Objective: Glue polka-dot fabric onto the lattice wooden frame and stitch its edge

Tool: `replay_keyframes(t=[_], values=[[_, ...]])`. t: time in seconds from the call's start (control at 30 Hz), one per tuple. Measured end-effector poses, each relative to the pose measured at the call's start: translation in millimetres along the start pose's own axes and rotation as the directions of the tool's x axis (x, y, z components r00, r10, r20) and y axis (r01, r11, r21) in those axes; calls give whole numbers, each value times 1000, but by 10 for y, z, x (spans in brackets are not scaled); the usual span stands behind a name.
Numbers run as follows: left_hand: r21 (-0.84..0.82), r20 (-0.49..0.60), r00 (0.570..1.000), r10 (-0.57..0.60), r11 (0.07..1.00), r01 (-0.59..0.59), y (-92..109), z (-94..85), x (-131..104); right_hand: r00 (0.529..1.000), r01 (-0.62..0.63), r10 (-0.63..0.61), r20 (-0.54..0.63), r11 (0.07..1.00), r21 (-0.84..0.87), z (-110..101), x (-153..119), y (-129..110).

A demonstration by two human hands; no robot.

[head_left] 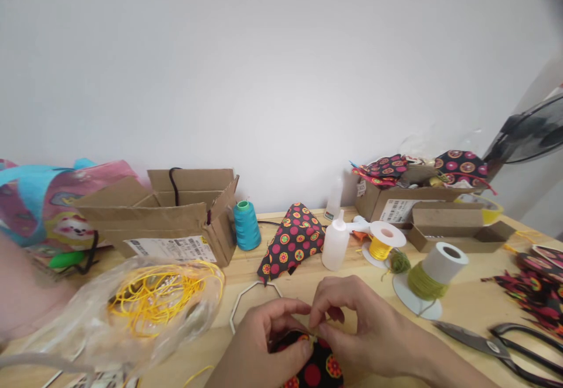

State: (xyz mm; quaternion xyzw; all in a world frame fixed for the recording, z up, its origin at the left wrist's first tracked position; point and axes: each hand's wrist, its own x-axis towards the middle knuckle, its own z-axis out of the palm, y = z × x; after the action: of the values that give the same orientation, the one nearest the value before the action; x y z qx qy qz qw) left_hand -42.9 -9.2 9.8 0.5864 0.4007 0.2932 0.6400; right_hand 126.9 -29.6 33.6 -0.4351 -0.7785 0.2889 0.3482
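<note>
Fingertips of both hands meet at six o'clock on the wooden surface [308,279]. The left hand [259,341] is clamped on a small dark fabric piece [319,367] printed with red and orange circles, thumb on top; the right hand [356,326] pinches its upper edge with thumb and forefinger closed together. Judging from this, fine fingerwork on that edge is in hand, and the next move likely calls for a steady pinch, since the cloth is soft and floppy. At eleven o'clock of the hands lies a thin white wire frame [246,301]. At nine o'clock a crinkled clear bag holds yellow cord [153,297]. At two o'clock stands a green thread spool [428,279]; at four o'clock lie steel scissors [497,350]. A squeeze bottle [335,242] stands at twelve.
</note>
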Motion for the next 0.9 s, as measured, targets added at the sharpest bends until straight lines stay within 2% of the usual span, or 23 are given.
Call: replay_keyframes(t=[0.17,0.47,0.7,0.9], values=[[-13,41,999,7,1000,-7,12,12,8,1000,-25,25,4,999,42,-8,-14,-8],[9,3,1000,-14,1000,14,22,5,-1,973,-195,182,144,978,77,-65,-53,32],[22,-37,999,-22,999,23,22,0,-24,966,-217,210,150,976,30,-87,-23,23],[12,-8,999,-41,999,41,-17,-36,0,969,-188,166,181,976,108,-78,19,19]])
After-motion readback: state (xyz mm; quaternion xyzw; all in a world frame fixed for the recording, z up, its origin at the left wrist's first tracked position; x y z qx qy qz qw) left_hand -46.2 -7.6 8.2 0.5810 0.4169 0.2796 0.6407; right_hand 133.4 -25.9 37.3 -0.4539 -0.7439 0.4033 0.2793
